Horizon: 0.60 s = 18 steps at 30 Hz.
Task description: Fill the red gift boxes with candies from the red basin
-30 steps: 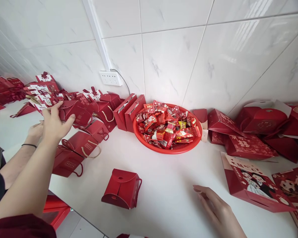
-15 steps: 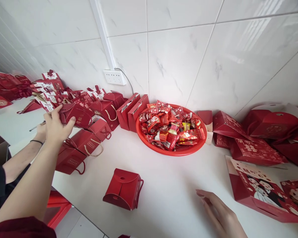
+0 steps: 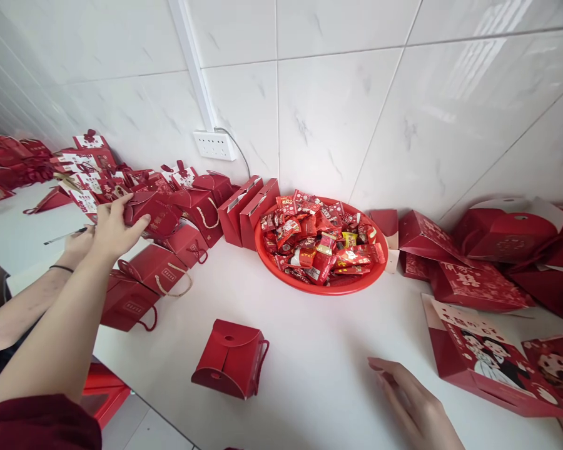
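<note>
My left hand (image 3: 115, 231), in a maroon sleeve, reaches to the left side and grips a small red gift box (image 3: 156, 214) between thumb and fingers. That box is held over a row of other red boxes with rope handles (image 3: 166, 269). My right hand (image 3: 410, 397) hovers low over the white table at the right, its fingers loosely bent and apart with nothing between them. Between my hands a closed red box (image 3: 229, 359) with a cord handle lies on the table. Behind it stands a red plastic basin (image 3: 326, 289) heaped with wrapped candies (image 3: 319, 240).
A co-worker's hand (image 3: 77, 244) holding a pen (image 3: 59, 237) is just beyond my left forearm. Red boxes (image 3: 478, 284) pile up at the right, with a large box showing a printed couple (image 3: 492, 359) in front. A tiled wall (image 3: 328, 125) with a power socket (image 3: 214, 145) bounds the table.
My left hand has shifted slightly right with the red gift box in it. My right hand is nearly still. The view has turned very slightly.
</note>
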Tool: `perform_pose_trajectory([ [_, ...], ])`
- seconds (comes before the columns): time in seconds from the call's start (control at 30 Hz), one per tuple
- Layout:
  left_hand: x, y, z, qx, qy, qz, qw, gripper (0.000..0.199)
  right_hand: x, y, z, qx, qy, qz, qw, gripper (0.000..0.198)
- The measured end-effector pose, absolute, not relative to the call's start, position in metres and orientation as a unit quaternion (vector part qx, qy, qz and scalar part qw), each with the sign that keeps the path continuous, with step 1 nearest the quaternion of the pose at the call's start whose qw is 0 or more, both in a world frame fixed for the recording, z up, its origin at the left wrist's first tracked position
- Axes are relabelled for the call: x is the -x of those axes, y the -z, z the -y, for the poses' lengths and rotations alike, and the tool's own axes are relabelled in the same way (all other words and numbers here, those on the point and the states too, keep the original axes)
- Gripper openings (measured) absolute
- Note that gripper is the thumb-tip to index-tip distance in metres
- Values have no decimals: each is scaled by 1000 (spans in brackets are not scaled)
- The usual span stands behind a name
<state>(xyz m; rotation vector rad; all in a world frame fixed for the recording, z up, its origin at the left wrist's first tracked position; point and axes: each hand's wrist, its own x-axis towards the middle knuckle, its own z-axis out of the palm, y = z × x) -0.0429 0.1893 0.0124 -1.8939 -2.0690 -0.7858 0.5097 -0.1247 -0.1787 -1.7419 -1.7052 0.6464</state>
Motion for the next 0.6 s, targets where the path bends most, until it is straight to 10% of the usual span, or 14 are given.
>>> perform_pose_trajectory([
  [0.6, 56, -56, -225, 709, 75, 696, 79, 68, -493, 165, 126, 678, -216, 600, 365, 34],
])
